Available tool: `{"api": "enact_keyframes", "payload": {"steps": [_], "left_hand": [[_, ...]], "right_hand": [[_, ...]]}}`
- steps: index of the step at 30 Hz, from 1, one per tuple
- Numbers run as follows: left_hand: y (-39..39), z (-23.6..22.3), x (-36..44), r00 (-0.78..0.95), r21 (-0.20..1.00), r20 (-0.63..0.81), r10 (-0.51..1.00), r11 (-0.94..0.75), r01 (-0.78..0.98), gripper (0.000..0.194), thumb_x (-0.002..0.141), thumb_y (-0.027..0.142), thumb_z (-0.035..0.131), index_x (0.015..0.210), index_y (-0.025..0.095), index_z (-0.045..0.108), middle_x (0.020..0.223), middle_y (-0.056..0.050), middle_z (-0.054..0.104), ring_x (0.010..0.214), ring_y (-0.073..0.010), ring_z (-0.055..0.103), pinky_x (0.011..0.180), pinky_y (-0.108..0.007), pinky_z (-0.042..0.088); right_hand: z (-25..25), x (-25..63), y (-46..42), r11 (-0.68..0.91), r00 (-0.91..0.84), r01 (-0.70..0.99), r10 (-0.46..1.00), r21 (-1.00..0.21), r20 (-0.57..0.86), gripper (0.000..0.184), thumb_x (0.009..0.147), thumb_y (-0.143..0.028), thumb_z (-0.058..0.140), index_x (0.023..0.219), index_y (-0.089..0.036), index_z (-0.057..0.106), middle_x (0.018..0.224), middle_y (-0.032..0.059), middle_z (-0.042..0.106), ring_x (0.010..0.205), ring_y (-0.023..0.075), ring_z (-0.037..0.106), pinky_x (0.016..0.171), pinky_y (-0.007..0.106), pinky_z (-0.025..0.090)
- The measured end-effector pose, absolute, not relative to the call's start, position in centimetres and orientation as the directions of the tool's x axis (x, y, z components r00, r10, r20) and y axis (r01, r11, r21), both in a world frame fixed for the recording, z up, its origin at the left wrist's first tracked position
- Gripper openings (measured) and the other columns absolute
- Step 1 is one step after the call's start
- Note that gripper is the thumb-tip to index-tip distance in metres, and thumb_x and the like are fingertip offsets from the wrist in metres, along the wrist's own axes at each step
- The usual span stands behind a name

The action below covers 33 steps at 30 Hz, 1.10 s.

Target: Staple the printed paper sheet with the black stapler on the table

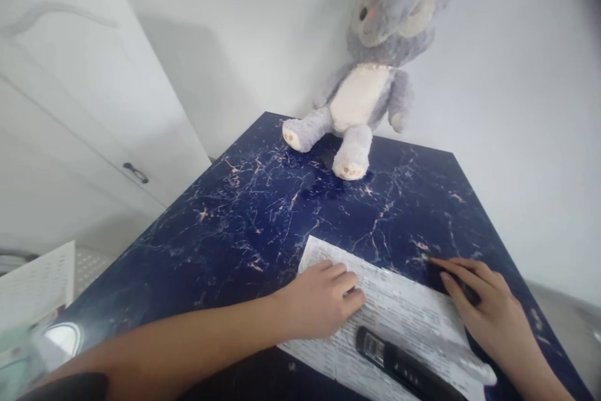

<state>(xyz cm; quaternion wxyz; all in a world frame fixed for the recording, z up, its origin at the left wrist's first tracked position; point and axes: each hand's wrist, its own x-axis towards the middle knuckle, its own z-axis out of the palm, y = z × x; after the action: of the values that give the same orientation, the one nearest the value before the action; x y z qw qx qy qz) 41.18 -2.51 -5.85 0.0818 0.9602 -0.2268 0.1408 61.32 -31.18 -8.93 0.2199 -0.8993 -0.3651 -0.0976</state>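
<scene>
My left hand (326, 298) rests on a sheet of printed paper (399, 294) with its fingers loosely curled in; its palm side is hidden and nothing shows in it. Just below that hand, a black pen-shaped device (404, 363) with a small screen lies slantwise on the paper. My right hand (491, 310) is at the sheet's right edge, thumb and fingers closed around a slim dark thing (470, 294). Most of that thing is hidden, so its kind cannot be made out. The sheet's lower right edge curls up.
A grey plush toy (359, 97) with long ears sits at the far end of the dark blue marbled table (263, 213), against the wall. To the left stands a white cabinet door (94, 76) with a dark handle (135, 172). A white perforated board (40, 291) is at lower left.
</scene>
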Motion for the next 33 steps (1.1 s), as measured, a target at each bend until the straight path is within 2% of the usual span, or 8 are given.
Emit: {"api": "enact_keyframes", "payload": {"steps": [4,8,13,16,22,25,29,33], "left_hand": [[-2.4,-6.0,41.2,0.84,0.053,0.335,-0.428,-0.881,-0.47,0.002,0.09,0.015,0.058,0.09,0.016,0.06,0.086,-0.007,0.054,0.079,-0.0191,0.049,0.068,-0.033,0.04],[-2.3,-6.3,41.1,0.817,0.014,0.371,-0.442,-0.877,-0.481,0.004,0.091,0.014,0.057,0.089,0.016,0.06,0.087,-0.007,0.053,0.08,-0.0191,0.049,0.07,-0.033,0.04],[-2.3,-6.8,41.1,0.806,0.005,0.369,-0.463,-0.866,-0.5,0.001,0.088,0.016,0.06,0.088,0.017,0.059,0.088,-0.007,0.054,0.081,-0.0198,0.051,0.068,-0.033,0.04],[-2.4,-7.2,41.2,0.791,-0.012,0.389,-0.472,-0.861,-0.508,0.001,0.087,0.016,0.061,0.087,0.015,0.06,0.087,-0.008,0.054,0.082,-0.0202,0.053,0.066,-0.032,0.04],[-2.2,-8.0,41.5,0.744,0.022,0.482,-0.463,-0.843,-0.538,0.004,0.086,0.016,0.06,0.088,0.014,0.063,0.086,-0.008,0.056,0.083,-0.0212,0.057,0.066,-0.033,0.043],[-1.9,-8.4,41.6,0.745,0.076,0.496,-0.445,-0.833,-0.548,0.011,0.087,0.018,0.06,0.096,0.014,0.064,0.09,-0.009,0.059,0.087,-0.0223,0.059,0.068,-0.033,0.045],[-1.2,-8.5,41.4,0.762,0.099,0.467,-0.449,-0.829,-0.55,0.01,0.088,0.02,0.06,0.096,0.014,0.064,0.097,-0.01,0.062,0.094,-0.023,0.059,0.072,-0.033,0.047],[-0.5,-8.7,41.4,0.786,0.112,0.432,-0.443,-0.838,-0.534,0.005,0.089,0.016,0.058,0.09,0.014,0.063,0.093,-0.01,0.063,0.092,-0.0231,0.06,0.071,-0.035,0.048]], "right_hand": [[-9.0,61.8,-31.2,-0.62,0.722,0.692,0.599,-0.371,0.347,0.034,0.089,-0.052,0.052,0.112,-0.038,0.071,0.113,0.0076,0.067,0.098,0.0367,0.064,0.088,0.061,0.05],[-8.7,62.0,-30.5,-0.604,0.753,0.657,0.546,-0.45,0.367,0.027,0.082,-0.054,0.056,0.103,-0.052,0.071,0.105,0.0052,0.069,0.094,0.0416,0.065,0.082,0.069,0.051],[-8.7,61.5,-29.5,-0.596,0.729,0.684,0.533,-0.421,0.43,0.022,0.08,-0.053,0.056,0.095,-0.055,0.073,0.109,0.0043,0.071,0.098,0.0434,0.066,0.084,0.069,0.051],[-8.7,62.4,-28.8,-0.539,0.653,0.758,0.629,-0.369,0.423,0.024,0.083,-0.052,0.057,0.1,-0.051,0.074,0.112,0.0039,0.072,0.103,0.0414,0.067,0.089,0.067,0.052],[-3.9,63.1,-21.1,-0.341,0.365,0.882,0.931,-0.327,0.016,0.033,0.094,-0.046,0.052,0.117,-0.037,0.073,0.12,0.0076,0.069,0.111,0.0305,0.066,0.094,0.049,0.056],[-1.2,60.3,-12.2,-0.175,0.163,0.924,0.985,-0.341,-0.065,0.033,0.097,-0.033,0.048,0.121,-0.03,0.07,0.117,0.0078,0.068,0.108,0.0262,0.064,0.097,0.045,0.052],[-0.5,55.9,1.1,-0.026,0.031,0.955,0.999,-0.297,0.013,0.029,0.091,-0.013,0.051,0.112,-0.019,0.071,0.109,0.0083,0.067,0.101,0.0216,0.062,0.099,0.039,0.049],[-0.9,52.8,10.1,0.003,0.022,0.954,0.997,-0.3,0.079,0.038,0.084,0.0,0.053,0.117,-0.012,0.067,0.118,0.0042,0.065,0.11,0.0133,0.057,0.108,0.029,0.041]]}}
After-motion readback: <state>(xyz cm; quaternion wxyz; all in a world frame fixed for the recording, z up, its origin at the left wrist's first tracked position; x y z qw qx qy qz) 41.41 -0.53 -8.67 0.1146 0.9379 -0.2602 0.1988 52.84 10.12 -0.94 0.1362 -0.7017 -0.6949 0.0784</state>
